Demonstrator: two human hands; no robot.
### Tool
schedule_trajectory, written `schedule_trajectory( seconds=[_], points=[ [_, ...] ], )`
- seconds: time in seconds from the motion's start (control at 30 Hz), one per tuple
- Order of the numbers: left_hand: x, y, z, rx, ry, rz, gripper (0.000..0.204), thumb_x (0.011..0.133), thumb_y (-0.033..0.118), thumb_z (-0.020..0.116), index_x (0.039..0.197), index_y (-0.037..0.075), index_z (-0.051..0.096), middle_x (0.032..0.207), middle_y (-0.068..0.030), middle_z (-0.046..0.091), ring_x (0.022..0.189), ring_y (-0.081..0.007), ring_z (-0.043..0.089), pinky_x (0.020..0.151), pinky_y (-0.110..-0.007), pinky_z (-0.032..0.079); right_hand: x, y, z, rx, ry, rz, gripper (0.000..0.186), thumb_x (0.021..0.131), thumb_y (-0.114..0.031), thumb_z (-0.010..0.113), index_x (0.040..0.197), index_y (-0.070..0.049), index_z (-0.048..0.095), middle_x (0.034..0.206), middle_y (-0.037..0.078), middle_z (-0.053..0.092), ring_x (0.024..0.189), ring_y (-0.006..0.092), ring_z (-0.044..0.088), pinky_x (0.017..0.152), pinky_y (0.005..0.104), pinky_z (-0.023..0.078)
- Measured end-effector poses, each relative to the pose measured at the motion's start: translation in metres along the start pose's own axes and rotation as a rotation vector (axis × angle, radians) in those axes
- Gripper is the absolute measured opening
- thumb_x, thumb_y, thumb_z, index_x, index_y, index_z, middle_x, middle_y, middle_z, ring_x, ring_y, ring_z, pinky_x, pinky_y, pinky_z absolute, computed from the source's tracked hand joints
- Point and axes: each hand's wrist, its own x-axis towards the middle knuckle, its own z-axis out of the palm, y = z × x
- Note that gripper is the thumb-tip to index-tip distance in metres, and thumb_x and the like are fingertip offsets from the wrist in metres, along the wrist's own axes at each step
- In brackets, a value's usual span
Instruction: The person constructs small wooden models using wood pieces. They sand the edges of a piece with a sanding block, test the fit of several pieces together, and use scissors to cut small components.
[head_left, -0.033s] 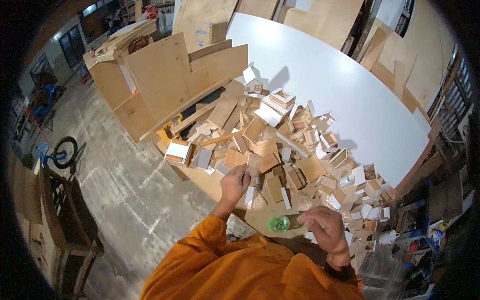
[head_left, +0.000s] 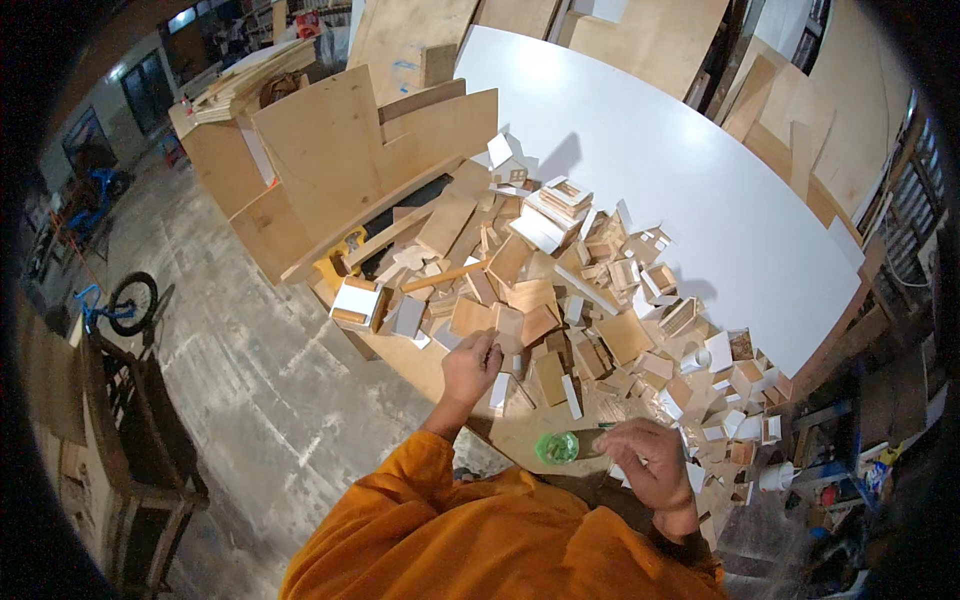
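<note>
My left hand has its fingers curled at a small square wooden piece among the scraps; whether it grips that piece I cannot tell. My right hand is bent at the near right, its fingertips together by a thin dark green item, too small to make out. A green-rimmed clear container stands just left of it on the plywood board. A heap of small wood offcuts and little white-and-wood house models lies beyond both hands.
A large white panel covers the back right. Standing plywood sheets and a yellow-handled saw are at the back left. A white cylinder is at the right edge. A blue bicycle stands on the concrete floor.
</note>
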Motion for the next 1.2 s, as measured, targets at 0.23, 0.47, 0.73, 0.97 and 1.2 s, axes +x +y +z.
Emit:
schedule_trajectory(
  seconds=[0.23,0.47,0.73,0.97,1.2],
  points=[
    [0.000,-0.002,0.002,0.087,-0.007,0.059,0.020,0.080,0.016,0.062,0.098,0.008,0.066,0.090,-0.0096,0.067,0.075,-0.0290,0.065,0.063,-0.037,0.052,-0.033,0.020,0.002,0.059,0.050,-0.014,0.015,0.073,-0.013,0.076,0.082,-0.005,0.066,0.084,0.011,0.068,0.078,0.0263,0.067,0.070,0.0342,0.053],
    [0.003,-0.002,-0.002,0.066,-0.018,0.038,0.019,0.080,0.014,0.062,0.097,0.008,0.066,0.088,-0.0105,0.067,0.073,-0.0290,0.065,0.062,-0.036,0.052,-0.044,0.025,0.007,0.121,0.111,0.061,0.015,0.070,-0.007,0.077,0.078,-0.003,0.064,0.081,0.012,0.068,0.075,0.0253,0.068,0.070,0.0334,0.053],
    [-0.009,-0.030,-0.018,-0.381,-0.201,0.045,0.019,0.080,0.010,0.064,0.099,0.005,0.065,0.085,-0.0147,0.065,0.073,-0.0324,0.064,0.063,-0.037,0.051,0.007,0.007,0.045,0.099,0.235,0.202,0.014,0.073,-0.006,0.075,0.079,-0.003,0.063,0.077,0.010,0.065,0.068,0.0241,0.064,0.064,0.0318,0.050],
    [-0.016,-0.061,-0.088,-0.322,-0.682,0.252,0.032,0.074,0.008,0.066,0.106,0.004,0.062,0.100,-0.0155,0.064,0.086,-0.0341,0.063,0.072,-0.041,0.053,0.137,0.035,0.125,-0.101,0.037,0.248,0.043,0.073,-0.020,0.074,0.111,-0.006,0.060,0.093,0.012,0.061,0.084,0.0275,0.061,0.073,0.0383,0.048],
    [0.001,-0.106,-0.116,-0.287,-0.708,0.239,0.032,0.074,0.008,0.065,0.106,0.007,0.062,0.096,-0.0133,0.064,0.080,-0.0321,0.063,0.068,-0.040,0.053,0.199,0.078,0.217,-0.648,-0.164,0.141,0.076,0.068,-0.030,0.077,0.134,-0.013,0.046,0.142,0.019,0.031,0.134,0.0419,0.024,0.108,0.0573,0.022]
  ],
)
